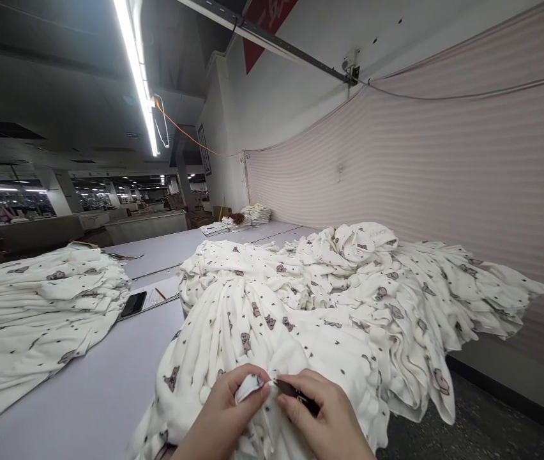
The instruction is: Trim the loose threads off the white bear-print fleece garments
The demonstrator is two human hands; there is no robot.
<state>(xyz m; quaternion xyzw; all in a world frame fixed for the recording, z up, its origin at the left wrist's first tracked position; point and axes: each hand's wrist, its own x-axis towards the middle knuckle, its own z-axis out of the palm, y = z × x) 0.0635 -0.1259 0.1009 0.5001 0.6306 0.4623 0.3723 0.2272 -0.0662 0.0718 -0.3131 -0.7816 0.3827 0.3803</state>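
Observation:
My left hand [226, 412] pinches a small bunched bit of white fleece fabric [248, 385] between thumb and fingers. Beside it, my right hand [329, 412] is closed around black thread snips [303, 399], their tip pointing left at the pinched fabric. Most of the snips' body is covered by my fingers. Under both hands lies a big gathered heap of the white fabric [295, 348], printed with grey-brown animal figures and dark dots.
To the left, another pile of the printed fabric [37, 306] lies on the pale table [123, 377]. Between the piles are a black phone [133, 304] and paper with a red pen [160, 293]. Folded white stacks [256, 214] stand at the far end. A pink striped curtain [425, 166] hangs at right.

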